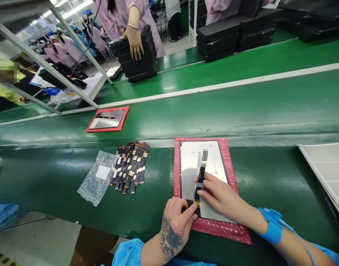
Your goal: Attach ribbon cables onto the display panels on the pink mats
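Green belt surface [255, 111] carries a red bubble-wrap mat [227, 159] at the near edge, with a pale rectangular panel [190, 159] lying flat on it. Left hand [176, 218], tattooed on its back, presses its fingertips onto the lower end of a dark flex cable [202, 173] at the panel's near edge. Right hand [219, 195], blue strap [273, 227] at its wrist, pinches the same cable a little higher between thumb and forefinger. Both hands are closed on the cable and nearly touching each other. The cable runs up the middle of the panel, its upper end lifted slightly. Left of the mat lies a fanned heap of similar flex cables [130, 166], just beside a clear plastic bag [98, 177]. Farther along the belt sits a second panel on a red mat [108, 119]. Beyond, another person's hand [134, 40] rests on a stack of black trays [140, 59].
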A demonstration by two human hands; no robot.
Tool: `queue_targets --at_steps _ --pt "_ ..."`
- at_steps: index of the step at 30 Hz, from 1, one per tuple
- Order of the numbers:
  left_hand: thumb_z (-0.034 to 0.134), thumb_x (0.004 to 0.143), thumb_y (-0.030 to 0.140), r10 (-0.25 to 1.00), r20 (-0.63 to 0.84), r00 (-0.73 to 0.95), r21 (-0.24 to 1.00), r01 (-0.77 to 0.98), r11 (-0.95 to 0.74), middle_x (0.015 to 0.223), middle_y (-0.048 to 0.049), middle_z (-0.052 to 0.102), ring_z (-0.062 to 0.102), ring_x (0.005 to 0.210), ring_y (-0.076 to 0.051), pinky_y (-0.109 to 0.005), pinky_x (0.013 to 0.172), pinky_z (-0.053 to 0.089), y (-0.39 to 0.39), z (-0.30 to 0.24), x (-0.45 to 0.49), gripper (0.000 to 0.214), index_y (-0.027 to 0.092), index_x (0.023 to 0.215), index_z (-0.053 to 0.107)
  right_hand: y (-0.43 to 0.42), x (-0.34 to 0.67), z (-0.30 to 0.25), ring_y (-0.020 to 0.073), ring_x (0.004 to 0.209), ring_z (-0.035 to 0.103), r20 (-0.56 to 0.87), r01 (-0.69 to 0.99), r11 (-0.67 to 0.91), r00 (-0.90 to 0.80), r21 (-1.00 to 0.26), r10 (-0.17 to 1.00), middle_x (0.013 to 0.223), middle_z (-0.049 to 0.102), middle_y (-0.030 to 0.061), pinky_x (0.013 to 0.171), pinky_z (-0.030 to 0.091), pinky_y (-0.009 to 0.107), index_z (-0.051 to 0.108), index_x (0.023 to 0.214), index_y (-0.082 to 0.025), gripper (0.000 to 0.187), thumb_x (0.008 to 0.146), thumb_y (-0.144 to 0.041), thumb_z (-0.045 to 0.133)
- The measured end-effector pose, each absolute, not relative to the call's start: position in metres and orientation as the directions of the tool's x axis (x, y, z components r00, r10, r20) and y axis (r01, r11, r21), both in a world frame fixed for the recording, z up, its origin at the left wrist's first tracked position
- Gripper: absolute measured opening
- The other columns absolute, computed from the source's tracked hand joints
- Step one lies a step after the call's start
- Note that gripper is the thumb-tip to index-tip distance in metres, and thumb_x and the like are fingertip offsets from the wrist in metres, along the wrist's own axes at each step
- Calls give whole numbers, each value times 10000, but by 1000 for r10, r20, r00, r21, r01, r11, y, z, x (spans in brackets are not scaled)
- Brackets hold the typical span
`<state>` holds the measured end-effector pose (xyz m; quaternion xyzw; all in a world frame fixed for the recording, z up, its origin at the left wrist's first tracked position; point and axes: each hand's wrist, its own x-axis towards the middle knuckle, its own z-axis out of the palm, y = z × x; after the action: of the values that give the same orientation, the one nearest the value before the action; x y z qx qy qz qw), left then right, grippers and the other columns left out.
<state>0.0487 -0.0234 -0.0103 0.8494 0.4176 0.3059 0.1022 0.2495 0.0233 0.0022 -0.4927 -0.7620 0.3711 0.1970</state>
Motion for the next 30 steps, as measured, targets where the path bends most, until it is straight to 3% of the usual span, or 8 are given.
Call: queue_targets --at_steps 15,30 --pt "515 883 109 771 421 478 489 596 -637 790 -40 550 487 723 -138 -234 619 429 -25 -10 43 220 174 1009 684 19 243 4 217 847 530 -17 637 344 -489 -690 872 893 530 82 709 493 327 560 735 -167 202 916 -158 471" --pt "531 873 102 778 407 479 500 596 -629 773 -42 560 487 715 -138 -239 613 427 -25 -9 43 214 169 992 696 19 245 5 230 894 538 -33 615 311 -482 -724 875 942 540 92 762 505 361 556 721 -164 213 922 -164 484"
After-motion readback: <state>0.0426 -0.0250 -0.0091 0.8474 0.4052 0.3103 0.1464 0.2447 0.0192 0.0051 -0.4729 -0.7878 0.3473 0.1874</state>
